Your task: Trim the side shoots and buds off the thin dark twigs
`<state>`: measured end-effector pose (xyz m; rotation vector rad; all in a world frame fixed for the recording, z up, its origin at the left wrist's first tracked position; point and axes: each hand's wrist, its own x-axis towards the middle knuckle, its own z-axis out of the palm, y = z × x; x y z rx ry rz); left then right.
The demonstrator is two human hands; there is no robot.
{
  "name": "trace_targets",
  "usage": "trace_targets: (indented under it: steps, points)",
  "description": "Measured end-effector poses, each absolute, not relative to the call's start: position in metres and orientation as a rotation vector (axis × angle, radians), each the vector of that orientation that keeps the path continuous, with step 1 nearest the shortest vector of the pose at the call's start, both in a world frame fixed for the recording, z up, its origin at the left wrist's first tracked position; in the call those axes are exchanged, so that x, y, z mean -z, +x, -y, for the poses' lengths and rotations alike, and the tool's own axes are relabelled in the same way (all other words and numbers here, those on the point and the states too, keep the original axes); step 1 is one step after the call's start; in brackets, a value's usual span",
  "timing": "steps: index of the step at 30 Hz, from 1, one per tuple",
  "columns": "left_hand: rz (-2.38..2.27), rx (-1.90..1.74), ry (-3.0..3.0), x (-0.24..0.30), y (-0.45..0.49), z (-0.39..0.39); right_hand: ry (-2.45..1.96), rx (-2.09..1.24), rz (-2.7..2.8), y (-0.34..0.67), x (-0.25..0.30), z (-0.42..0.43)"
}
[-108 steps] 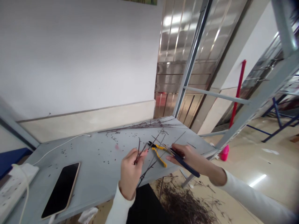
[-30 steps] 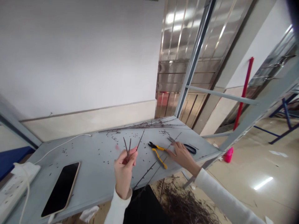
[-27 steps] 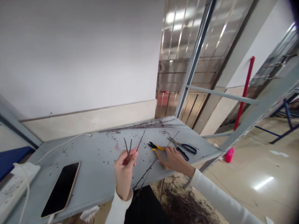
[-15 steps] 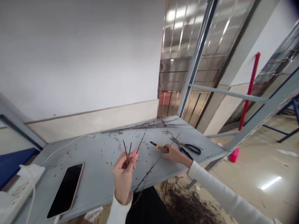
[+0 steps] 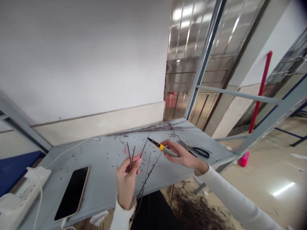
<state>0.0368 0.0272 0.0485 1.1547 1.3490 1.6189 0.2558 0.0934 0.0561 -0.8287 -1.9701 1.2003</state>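
My left hand (image 5: 126, 183) is shut on a few thin dark twigs (image 5: 131, 156), which stick up from its fingertips. My right hand (image 5: 183, 155) grips a closed pair of yellow-and-grey-handled pliers (image 5: 161, 148) and holds them just above the table, with the black jaws pointing left. A long thin twig (image 5: 150, 174) lies beneath and between my hands, hanging over the table's front edge. Black-handled scissors (image 5: 195, 151) lie on the grey metal table (image 5: 100, 163), just beyond my right hand.
Long twigs (image 5: 153, 128) lie along the table's back edge, and small twig bits are scattered across the top. A phone (image 5: 72, 193), a power strip (image 5: 26, 198) and a white cable (image 5: 72, 147) are at the left. A twig pile (image 5: 196, 207) is on the floor.
My right hand has let go of the scissors, taken the pliers from the table and lifted them. My left hand keeps its twigs, and the view has drifted slightly.
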Motion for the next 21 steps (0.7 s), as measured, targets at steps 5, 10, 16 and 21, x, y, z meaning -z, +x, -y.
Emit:
trace_targets:
  steps: [5,10,16,21]
  points:
    - [-1.327,-1.614,1.154,-0.0528,0.0408,-0.0248,-0.835,-1.177,1.991,0.2542,-0.0594,-0.0907]
    - [-1.323,-1.627,1.181,-0.0578,0.0422,-0.0213,-0.859,-1.139,2.021,0.258,-0.0591,-0.0888]
    - [-1.284,-1.638,1.146,-0.055,0.0419,-0.0232,-0.866,-1.118,2.042,0.2619,-0.0622,-0.0839]
    - [-1.31,-1.622,1.151,-0.0556,0.0419,-0.023,-0.875,-1.139,2.052,0.2639,-0.0628,-0.0831]
